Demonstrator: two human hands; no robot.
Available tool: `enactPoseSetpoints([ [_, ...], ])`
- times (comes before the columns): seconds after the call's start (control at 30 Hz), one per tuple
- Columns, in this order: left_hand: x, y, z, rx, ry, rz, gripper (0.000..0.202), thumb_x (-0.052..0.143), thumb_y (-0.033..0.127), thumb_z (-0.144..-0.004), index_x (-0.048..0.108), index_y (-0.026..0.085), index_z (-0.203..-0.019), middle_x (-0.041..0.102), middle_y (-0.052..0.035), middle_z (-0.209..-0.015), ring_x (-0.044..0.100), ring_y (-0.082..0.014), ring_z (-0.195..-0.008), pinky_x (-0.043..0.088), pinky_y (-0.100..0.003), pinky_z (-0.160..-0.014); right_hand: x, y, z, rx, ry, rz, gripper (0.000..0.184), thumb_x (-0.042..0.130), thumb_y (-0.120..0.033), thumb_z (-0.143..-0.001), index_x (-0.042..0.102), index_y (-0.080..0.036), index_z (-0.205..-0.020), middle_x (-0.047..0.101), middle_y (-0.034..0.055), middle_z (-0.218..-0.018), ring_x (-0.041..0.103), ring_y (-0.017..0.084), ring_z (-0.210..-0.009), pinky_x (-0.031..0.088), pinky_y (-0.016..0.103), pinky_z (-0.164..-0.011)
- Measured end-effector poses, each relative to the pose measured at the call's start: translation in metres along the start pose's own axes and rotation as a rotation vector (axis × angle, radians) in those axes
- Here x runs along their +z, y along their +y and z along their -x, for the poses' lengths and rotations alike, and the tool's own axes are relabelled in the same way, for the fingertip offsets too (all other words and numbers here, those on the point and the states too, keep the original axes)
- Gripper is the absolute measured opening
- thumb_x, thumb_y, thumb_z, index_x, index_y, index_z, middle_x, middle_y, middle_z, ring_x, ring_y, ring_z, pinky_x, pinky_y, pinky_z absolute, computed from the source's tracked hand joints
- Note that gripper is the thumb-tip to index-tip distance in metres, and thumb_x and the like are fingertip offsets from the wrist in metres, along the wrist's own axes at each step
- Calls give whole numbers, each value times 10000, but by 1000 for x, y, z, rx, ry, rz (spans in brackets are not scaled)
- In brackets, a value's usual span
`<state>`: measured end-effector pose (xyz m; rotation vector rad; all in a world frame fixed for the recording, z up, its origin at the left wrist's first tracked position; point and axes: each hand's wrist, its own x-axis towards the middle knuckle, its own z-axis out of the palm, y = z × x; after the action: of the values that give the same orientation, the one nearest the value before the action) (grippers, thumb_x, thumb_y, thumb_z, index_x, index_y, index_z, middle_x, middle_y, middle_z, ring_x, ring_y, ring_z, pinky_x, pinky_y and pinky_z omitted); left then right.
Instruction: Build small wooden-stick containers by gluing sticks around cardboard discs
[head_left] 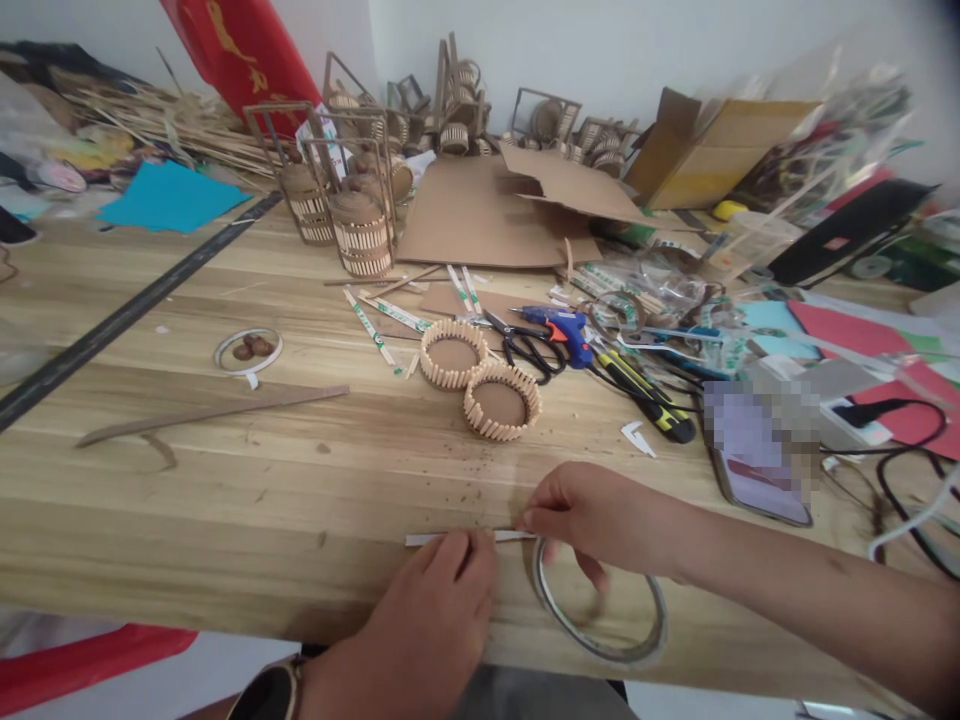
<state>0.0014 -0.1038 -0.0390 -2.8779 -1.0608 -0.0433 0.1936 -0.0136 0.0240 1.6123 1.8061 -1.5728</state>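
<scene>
A narrow white strip (422, 540) lies along the table near its front edge. My left hand (442, 605) is closed over the strip's middle, fingers curled together and pressing it down. My right hand (592, 515) pinches the strip's right end between thumb and forefinger. A thin roll of tape (658, 630) hangs around the lower fingers of that hand, its ring resting close to the table, and the strip meets it at the top left. Beyond the hands stand two round cardboard trays walled with short wooden sticks, a nearer one (501, 403) and a farther one (452, 353).
Scissors (534, 350), a blue glue gun (562, 328) and a yellow-black cutter (649, 395) lie behind my right hand. A phone (757, 460) is at the right. Another tape ring (248, 350) surrounds small brown balls. Finished lantern-like models (362, 235) stand beside cardboard (472, 215).
</scene>
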Motion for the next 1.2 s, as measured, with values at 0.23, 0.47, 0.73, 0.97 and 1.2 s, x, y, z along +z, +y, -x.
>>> enactPoseSetpoints([
  [0.23,-2,0,-1,5,-15,-4,356,468,67,-903,636,71,-1217,650,-149,-1201,605,-225,-982,541,-325,-843,-3,1,4,43,20,75,225,514,-248,-826,595,-171,-632,677,-9,-660,446,60,-352,328,194,-400],
  [0.47,2,1,-2,-9,-89,69,401,487,36,-895,571,45,-1287,625,-180,-1243,603,-237,-1027,542,-345,-873,-6,12,4,-31,140,229,157,560,-216,-778,675,-172,-679,671,-2,-632,511,119,-559,337,213,-500],
  [0.73,3,1,1,0,-31,5,398,494,55,-878,589,45,-1264,622,-173,-1246,598,-239,-1016,539,-341,-866,-5,8,-2,-26,170,385,168,583,-233,-769,737,-184,-722,660,5,-670,533,138,-606,313,236,-516],
  [0.97,1,3,1,-19,-50,-3,434,458,50,-885,571,76,-1303,605,-165,-1267,564,-241,-1063,522,-351,-881,-2,-1,-1,46,196,513,191,572,-241,-795,750,-194,-744,699,35,-742,571,163,-648,297,254,-521],
  [1.2,-2,2,3,-19,56,-47,393,445,64,-893,591,45,-1257,631,-157,-1209,573,-233,-977,528,-342,-832,2,-3,-2,86,225,553,189,570,-240,-784,753,-200,-757,720,58,-813,614,199,-718,287,265,-529],
])
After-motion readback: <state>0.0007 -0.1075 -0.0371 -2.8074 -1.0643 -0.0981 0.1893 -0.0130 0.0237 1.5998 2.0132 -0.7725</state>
